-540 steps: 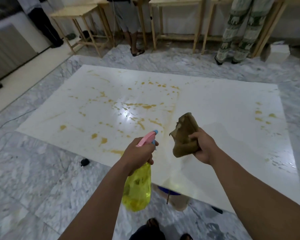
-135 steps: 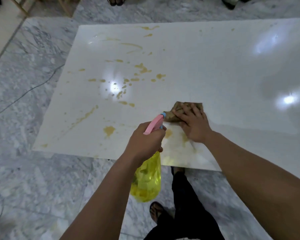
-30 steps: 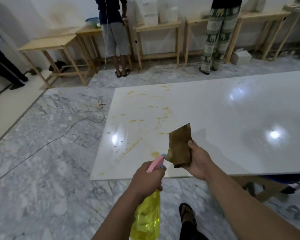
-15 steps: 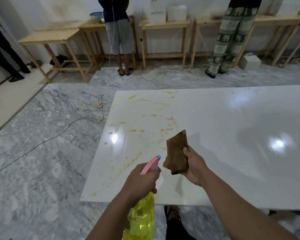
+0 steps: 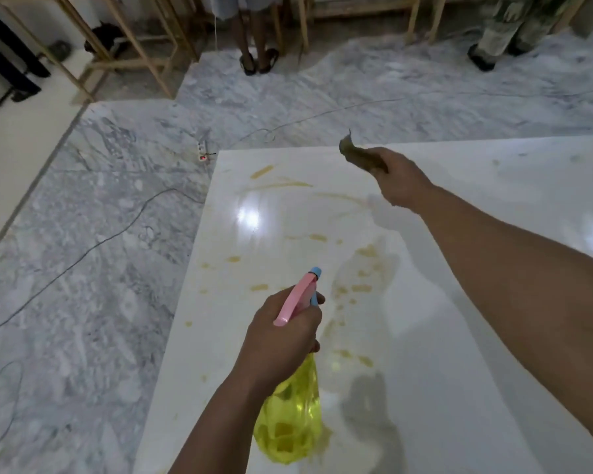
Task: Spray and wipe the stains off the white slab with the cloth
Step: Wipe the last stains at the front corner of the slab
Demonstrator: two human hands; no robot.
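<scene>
From the head camera I see the white slab [image 5: 459,302] lying flat over a grey marble floor [image 5: 83,268], with yellow-brown stains [image 5: 363,265] spread along its left part. My left hand [image 5: 281,340] is curled round a yellow spray bottle [image 5: 291,422] with a pink trigger, above the slab. My right hand [image 5: 399,181] clutches the brown cloth [image 5: 360,155] in the air over the slab's far edge. A power strip [image 5: 202,152] and wooden tables [image 5: 134,39] lie beyond. I can read no writing.

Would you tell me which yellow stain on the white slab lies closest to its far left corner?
The short slanted yellow streak just inside that corner; the other stains lie nearer the person.
</scene>
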